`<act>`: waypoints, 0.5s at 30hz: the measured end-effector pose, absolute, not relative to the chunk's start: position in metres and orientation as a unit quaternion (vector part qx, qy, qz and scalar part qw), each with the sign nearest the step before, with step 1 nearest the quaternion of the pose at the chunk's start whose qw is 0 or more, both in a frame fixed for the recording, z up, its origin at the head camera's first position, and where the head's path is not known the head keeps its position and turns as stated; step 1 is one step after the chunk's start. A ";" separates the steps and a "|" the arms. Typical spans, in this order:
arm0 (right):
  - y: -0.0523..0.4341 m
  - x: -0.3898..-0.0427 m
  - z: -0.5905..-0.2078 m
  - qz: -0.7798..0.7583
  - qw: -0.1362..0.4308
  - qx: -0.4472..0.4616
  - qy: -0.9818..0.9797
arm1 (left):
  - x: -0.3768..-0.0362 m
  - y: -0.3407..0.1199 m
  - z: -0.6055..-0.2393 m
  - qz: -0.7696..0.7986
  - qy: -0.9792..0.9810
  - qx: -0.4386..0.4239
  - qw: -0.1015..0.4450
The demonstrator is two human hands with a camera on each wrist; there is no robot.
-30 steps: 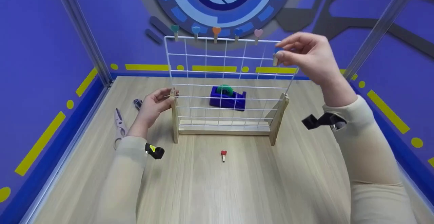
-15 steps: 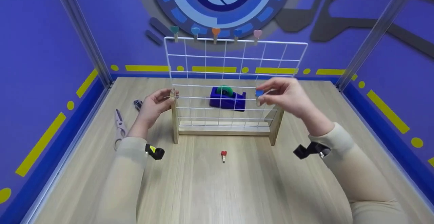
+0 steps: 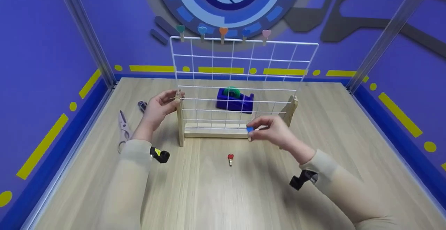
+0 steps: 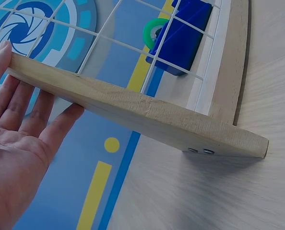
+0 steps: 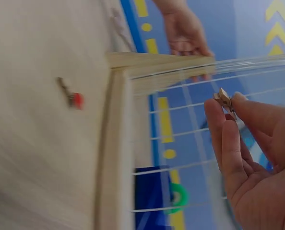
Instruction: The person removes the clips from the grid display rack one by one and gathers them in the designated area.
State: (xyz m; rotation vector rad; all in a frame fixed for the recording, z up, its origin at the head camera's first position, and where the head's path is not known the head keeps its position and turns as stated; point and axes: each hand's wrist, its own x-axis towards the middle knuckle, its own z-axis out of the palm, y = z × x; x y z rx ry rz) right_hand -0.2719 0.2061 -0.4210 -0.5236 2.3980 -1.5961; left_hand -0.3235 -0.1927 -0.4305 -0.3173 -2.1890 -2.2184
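My right hand [image 3: 273,132] pinches a small wooden clothespin with a blue heart [image 3: 250,129] between thumb and fingertips, low in front of the rack. Its wooden end [image 5: 224,99] shows in the right wrist view. With thumb on one side and fingers on the other, my left hand [image 3: 158,106] holds the top of the left wooden upright [image 4: 133,103] of a white wire grid rack [image 3: 244,60]. Along the grid's top wire stand several heart clothespins, among them an orange one [image 3: 223,31] and a pink one [image 3: 266,33]. A red heart clothespin [image 3: 230,159] lies on the table before the rack.
Behind the grid stands a blue tape dispenser [image 3: 235,102] with a green roll. Scissors [image 3: 123,132] lie left of my left forearm, and a small dark object [image 3: 142,106] lies behind my left hand. Blue panels [image 3: 45,66] wall in the wooden table [image 3: 195,191].
My right hand has come down and leftward from the grid's upper right corner to near its base, carrying the blue heart clothespin. My left hand stays on the upright.
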 end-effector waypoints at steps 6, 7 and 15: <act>0.199 -0.268 -0.469 -0.538 0.153 -0.161 0.813 | -0.324 -0.193 -0.431 -0.704 -0.703 -0.102 0.008; 0.198 -0.268 -0.475 -0.536 0.157 -0.156 0.815 | -0.324 -0.193 -0.431 -0.707 -0.700 -0.104 0.008; 0.186 -0.264 -0.510 -0.554 0.168 -0.143 0.803 | -0.324 -0.192 -0.432 -0.712 -0.694 -0.105 0.009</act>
